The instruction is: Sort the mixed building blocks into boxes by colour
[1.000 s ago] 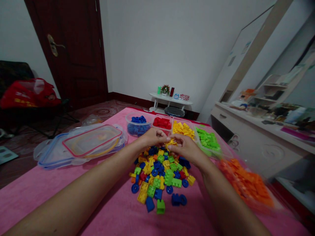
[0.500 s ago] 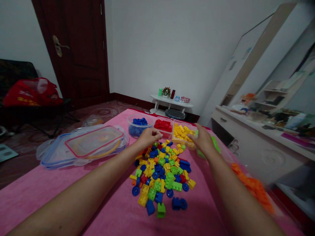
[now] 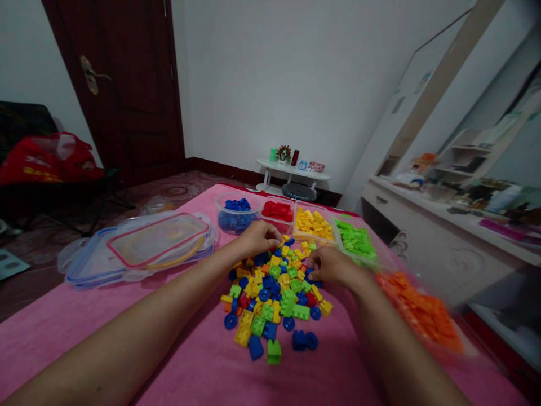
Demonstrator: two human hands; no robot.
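Observation:
A mixed pile of toy building bricks (image 3: pixel 270 287) in yellow, green, blue and red lies on the pink cloth in front of me. My left hand (image 3: pixel 258 239) is at the pile's far left edge, its fingers curled together; whatever they hold is hidden. At the pile's right side, my right hand (image 3: pixel 332 265) reaches in with bent fingers close to blue bricks. Its grip is too small to make out. Behind the pile stand clear tubs of blue bricks (image 3: pixel 237 205), red bricks (image 3: pixel 278 211) and yellow bricks (image 3: pixel 313 223). Green bricks (image 3: pixel 355 239) fill another tub.
A tub of orange bricks (image 3: pixel 426 316) stands beyond my right forearm. Stacked plastic lids (image 3: pixel 158 241) lie on the left of the pink cloth (image 3: pixel 186 361). A white dresser (image 3: pixel 448 248) lines the right side, and a low white table (image 3: pixel 291 168) stands by the wall.
My right hand has moved from over the yellow tub down to the pile, uncovering the green tub. My left hand has shifted slightly towards the pile, its fingers now lower.

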